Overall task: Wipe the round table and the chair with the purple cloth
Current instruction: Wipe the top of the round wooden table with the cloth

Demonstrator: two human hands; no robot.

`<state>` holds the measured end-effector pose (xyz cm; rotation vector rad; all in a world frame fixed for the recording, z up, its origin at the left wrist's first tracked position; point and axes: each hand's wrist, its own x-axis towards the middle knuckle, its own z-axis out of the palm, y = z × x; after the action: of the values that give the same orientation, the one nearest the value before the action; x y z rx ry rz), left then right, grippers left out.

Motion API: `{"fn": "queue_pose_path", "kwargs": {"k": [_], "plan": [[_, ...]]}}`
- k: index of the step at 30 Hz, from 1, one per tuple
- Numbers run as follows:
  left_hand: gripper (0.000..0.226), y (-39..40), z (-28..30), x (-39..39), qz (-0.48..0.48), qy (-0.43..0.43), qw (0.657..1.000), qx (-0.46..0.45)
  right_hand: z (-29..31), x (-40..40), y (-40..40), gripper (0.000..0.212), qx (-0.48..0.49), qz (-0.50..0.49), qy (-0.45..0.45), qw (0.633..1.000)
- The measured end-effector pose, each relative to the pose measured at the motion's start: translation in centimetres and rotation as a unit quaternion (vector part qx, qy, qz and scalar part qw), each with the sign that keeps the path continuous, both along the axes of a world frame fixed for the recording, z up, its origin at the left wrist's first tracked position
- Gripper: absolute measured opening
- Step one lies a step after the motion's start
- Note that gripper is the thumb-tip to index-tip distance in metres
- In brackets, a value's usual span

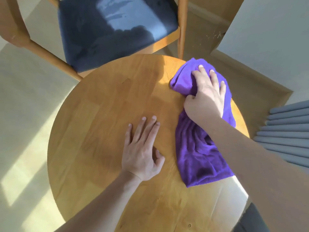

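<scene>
Purple cloth: our right hand grips it, far right on round table; left hand flat, fingers straight.

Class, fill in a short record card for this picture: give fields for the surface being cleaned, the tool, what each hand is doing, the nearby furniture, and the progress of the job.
surface: round table, wooden top, partly in sunlight
tool: purple cloth, bunched, lying along the table's right side
right hand: grips the cloth near the far right edge
left hand: flat on the bare tabletop, fingers spread, holds nothing
furniture: chair, wooden frame, dark seat, beyond the table
progress: cloth on the table; chair not being touched
</scene>
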<state>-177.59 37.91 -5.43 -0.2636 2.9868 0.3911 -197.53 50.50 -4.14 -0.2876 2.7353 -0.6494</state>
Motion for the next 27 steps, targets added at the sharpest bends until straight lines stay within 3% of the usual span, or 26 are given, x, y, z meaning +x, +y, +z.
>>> {"fn": "queue_pose_path", "kwargs": {"k": [3, 6, 9, 13, 15, 19, 23, 25, 27], "plan": [[0.083, -0.1, -0.1, 0.0, 0.003, 0.001, 1.0, 0.004, -0.3, 1.0, -5.6, 0.081, 0.064, -0.05, 0.006, 0.997], [0.071, -0.2, -0.2, 0.0, -0.001, -0.003, 1.0, -0.003, -0.6, 3.0, -8.7, 0.077, 0.065, 0.103, 0.047, 0.991], [0.063, -0.2, -0.3, 0.0, -0.002, 0.0, 1.0, -0.003, -0.6, 3.4, -7.9, 0.069, 0.029, 0.26, 0.045, 0.964], [0.079, -0.3, -0.2, -0.1, -0.006, -0.004, 1.0, 0.002, -0.3, 1.5, -4.1, 0.074, -0.05, 0.346, -0.007, 0.937], [0.083, -0.3, -0.1, -0.3, -0.008, -0.007, 1.0, 0.004, -0.4, 0.2, -2.4, 0.074, -0.056, 0.327, 0.011, 0.943], [0.083, -0.2, 0.0, -0.2, -0.007, -0.013, 1.0, 0.007, -0.6, -0.3, -1.4, 0.069, -0.064, 0.159, 0.052, 0.984], [0.08, -0.2, -0.1, -0.1, -0.008, -0.012, 1.0, 0.011, -1.1, 0.9, -5.2, 0.07, -0.001, 0.071, 0.074, 0.995], [0.075, -0.2, -0.1, -0.1, -0.005, -0.007, 1.0, 0.015, -1.3, 1.1, -7.5, 0.073, 0.018, 0.068, 0.074, 0.995], [0.072, -0.3, -0.2, 0.0, 0.0, -0.003, 1.0, 0.019, -1.5, 1.2, -9.0, 0.071, 0.027, 0.126, 0.079, 0.989]]}}
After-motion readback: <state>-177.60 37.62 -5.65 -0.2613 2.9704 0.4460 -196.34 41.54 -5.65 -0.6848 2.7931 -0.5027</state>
